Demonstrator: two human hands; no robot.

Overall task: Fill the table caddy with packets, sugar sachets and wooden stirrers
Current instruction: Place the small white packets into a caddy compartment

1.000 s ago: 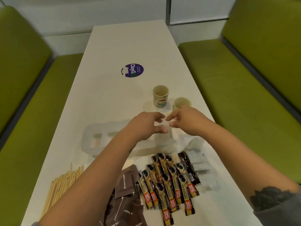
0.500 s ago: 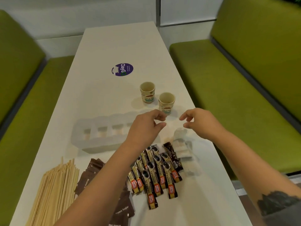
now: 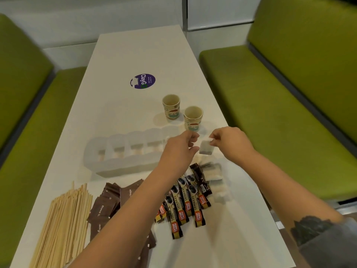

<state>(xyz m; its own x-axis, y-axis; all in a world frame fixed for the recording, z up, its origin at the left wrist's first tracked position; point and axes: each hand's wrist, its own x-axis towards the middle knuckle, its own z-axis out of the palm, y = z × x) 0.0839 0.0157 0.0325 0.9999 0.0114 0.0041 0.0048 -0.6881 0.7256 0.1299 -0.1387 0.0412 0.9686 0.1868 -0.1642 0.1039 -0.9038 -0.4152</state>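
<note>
A white caddy (image 3: 123, 163) with several compartments lies across the table's middle. My right hand (image 3: 230, 142) pinches a small pale tea bag (image 3: 206, 148) by its top, hanging just right of the caddy's right end. My left hand (image 3: 180, 149) hovers over that end with fingers curled near the bag, holding nothing I can see. Coffee granule sticks (image 3: 185, 202) lie fanned in front of the caddy. Brown sugar sachets (image 3: 110, 206) are piled left of them. Wooden stirrers (image 3: 63, 227) lie in a bundle at the near left. More pale tea bags (image 3: 214, 176) sit right of the sticks.
Two paper cups (image 3: 171, 106) (image 3: 193, 118) stand behind the caddy's right end. A round purple sticker (image 3: 143, 81) lies farther back on the white table (image 3: 135, 47). Green bench seats (image 3: 270, 105) flank both sides.
My right hand has drawn back slightly and now holds a pale tea bag hanging from its fingers. The left hand stays near the caddy's right end. The camera view shifted.
</note>
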